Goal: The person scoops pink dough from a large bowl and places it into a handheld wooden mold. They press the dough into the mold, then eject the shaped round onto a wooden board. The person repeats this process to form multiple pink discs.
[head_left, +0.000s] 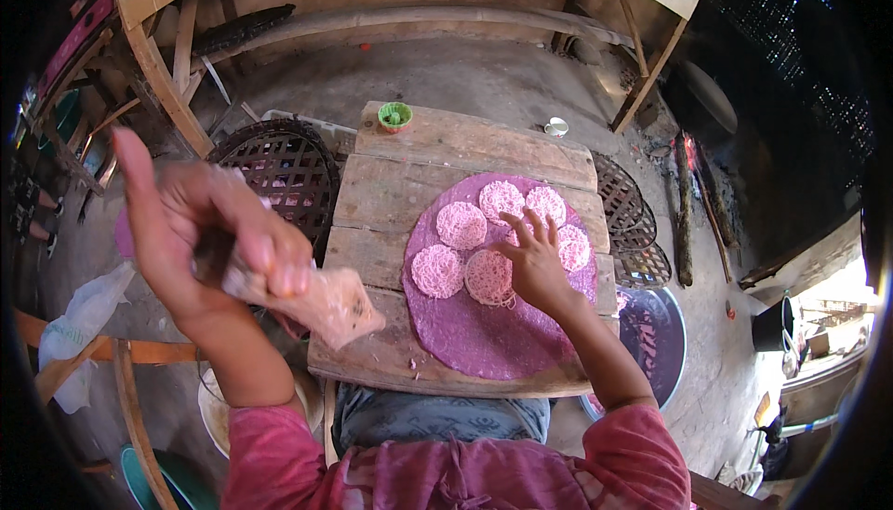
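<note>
My left hand [219,240] is raised at the left of the wooden table, fingers wrapped round a soft pale-pink pouch [344,310] with small dark spots near its end. My right hand [539,263] reaches over a round purple mat [521,347], its fingers spread and bent. Several lacy pink noodle-like discs [436,272] lie on that mat. The right fingers hover over or touch the discs in the middle; which of the two I cannot tell. Part of one near disc [488,277] is hidden by this hand.
The plank table [372,194] carries a small green fluted cup [394,116] at its far left. Dark woven trays [279,170] stand to the left, with more [625,208] to the right. A wide basin [662,342] sits at the right. Burning logs [684,203] lie farther right.
</note>
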### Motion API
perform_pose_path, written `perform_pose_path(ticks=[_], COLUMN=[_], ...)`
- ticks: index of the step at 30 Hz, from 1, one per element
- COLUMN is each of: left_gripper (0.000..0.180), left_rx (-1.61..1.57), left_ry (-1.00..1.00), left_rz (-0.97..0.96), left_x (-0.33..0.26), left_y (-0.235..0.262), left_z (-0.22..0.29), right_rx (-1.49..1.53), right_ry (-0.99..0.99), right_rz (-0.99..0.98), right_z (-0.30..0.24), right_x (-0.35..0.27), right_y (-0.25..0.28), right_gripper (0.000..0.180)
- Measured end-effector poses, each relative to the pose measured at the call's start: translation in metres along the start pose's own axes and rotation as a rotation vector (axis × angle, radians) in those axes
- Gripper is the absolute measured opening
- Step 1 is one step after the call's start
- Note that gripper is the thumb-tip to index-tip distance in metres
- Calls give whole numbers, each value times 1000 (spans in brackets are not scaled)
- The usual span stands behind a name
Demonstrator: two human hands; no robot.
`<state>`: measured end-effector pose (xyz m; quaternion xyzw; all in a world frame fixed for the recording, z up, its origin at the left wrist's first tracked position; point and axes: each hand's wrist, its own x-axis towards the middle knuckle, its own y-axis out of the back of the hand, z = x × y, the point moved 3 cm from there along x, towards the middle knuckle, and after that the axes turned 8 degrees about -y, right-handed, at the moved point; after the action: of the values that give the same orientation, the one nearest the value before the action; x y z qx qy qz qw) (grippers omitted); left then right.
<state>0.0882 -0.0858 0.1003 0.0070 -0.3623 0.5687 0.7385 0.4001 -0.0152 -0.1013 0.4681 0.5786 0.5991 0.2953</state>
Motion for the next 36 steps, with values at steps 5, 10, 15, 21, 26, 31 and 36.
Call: perform_pose_path(ticks=[5, 10, 15, 21, 26, 31, 36], left_gripper=[93, 95, 91, 90, 89, 88, 87], left_rx=[97, 148, 139, 116, 193, 244, 213], left_ry=[-25, -68, -209, -251, -311, -336, -348], left_rz=[191, 271, 362, 220, 251, 286, 171], left_x=[-20, -30, -35, -37, -37, -40, -38], left_y=[-8, -18, -14, -14, -17, -17, -12], left_z=[-23, -31, -31, -30, -34, -34, -30], right_rx=[33, -53, 78, 102, 47, 201, 236], right_ry=[-53, -36, -87, -85, -55, -122, -289], right_rz=[77, -19, 38, 78, 114, 187, 8], right_z=[7, 6, 10, 8, -2, 0, -8], right_x=[-1, 0, -3, -8, -9, -31, -77], right_y=[11, -3, -1, -2, -1, 24, 23], right_gripper=[42, 44, 38, 33, 29, 24, 23])
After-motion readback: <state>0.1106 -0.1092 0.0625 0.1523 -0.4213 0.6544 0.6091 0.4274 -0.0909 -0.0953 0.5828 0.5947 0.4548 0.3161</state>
